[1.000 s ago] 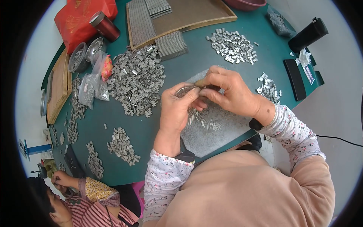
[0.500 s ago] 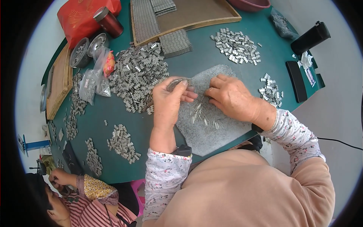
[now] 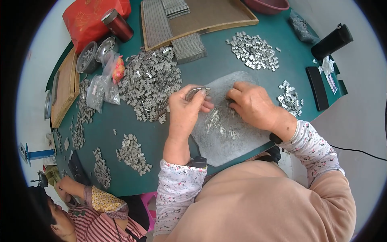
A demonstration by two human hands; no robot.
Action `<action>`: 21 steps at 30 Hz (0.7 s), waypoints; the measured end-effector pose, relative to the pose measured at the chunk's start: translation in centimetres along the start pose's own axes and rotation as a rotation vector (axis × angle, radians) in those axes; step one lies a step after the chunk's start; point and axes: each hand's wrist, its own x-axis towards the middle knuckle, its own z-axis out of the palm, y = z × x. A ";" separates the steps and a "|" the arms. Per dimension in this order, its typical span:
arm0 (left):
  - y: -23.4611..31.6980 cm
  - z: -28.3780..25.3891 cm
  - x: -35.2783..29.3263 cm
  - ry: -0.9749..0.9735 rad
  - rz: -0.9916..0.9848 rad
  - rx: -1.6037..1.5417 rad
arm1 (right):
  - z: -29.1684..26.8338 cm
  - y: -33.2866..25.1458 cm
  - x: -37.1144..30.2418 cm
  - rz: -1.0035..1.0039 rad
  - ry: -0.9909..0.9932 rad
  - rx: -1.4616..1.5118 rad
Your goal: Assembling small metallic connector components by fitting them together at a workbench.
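Above the grey felt mat, my left hand is closed on a curved strip of joined metal links, pinched between thumb and fingers. Thin metal pins lie scattered in a loose heap on the mat, below and between both hands. To their right, my right hand is closed with its fingertips pinched together and pointing down by the pins. Whatever those fingertips hold, if anything, is too small to make out. A gap separates the two hands.
A large heap of small metal links lies left of the mat; smaller piles are around it. A wooden tray with linked sheets stands behind. A phone and black bottle are right. A co-worker sits lower left.
My right hand has drawn a little to the right, away from my left hand. My left hand keeps hold of the metal strip, which shows more clearly. The whole view has shifted slightly.
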 end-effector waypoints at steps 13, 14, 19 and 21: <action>-0.7 0.0 0.3 -0.020 -0.035 0.031 | 0.8 -0.5 0.8 -0.092 0.023 0.040; -0.7 0.0 0.3 -0.023 -0.035 0.020 | 1.0 -0.6 0.9 -0.097 0.016 0.033; -0.8 0.1 0.3 -0.028 -0.024 0.017 | 1.9 -0.3 1.0 -0.132 -0.013 -0.052; -0.7 0.1 0.3 -0.025 -0.018 0.021 | 2.1 -0.1 1.0 -0.126 0.053 0.076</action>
